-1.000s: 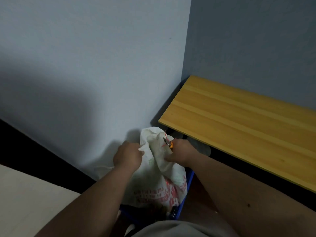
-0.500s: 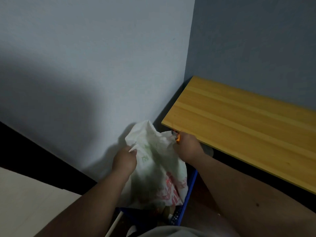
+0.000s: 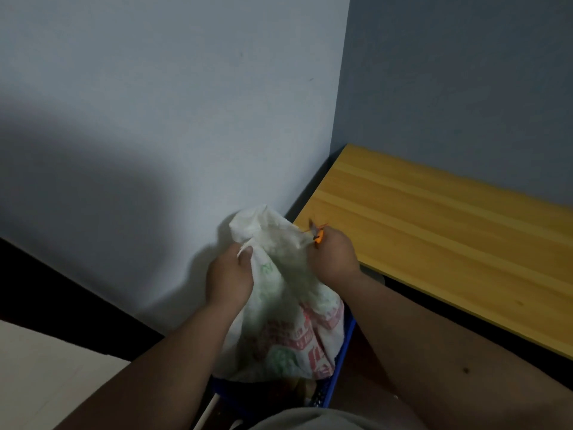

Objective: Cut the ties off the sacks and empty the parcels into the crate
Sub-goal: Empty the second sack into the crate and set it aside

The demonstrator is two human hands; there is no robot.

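Crate (image 3: 342,364) mostly hidden under the sack (image 3: 288,318); only a blue edge shows. Crate contents too dark to tell. Cutter (image 3: 318,235) buried in right hand (image 3: 333,259), only orange tip out, blade blurred. Sack print unreadable. Wooden tabletop (image 3: 434,231) cut off by right edge.

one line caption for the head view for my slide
Both hands grip a printed white sack over a blue crate, left hand on its mouth, right hand also holding an orange-handled cutter.
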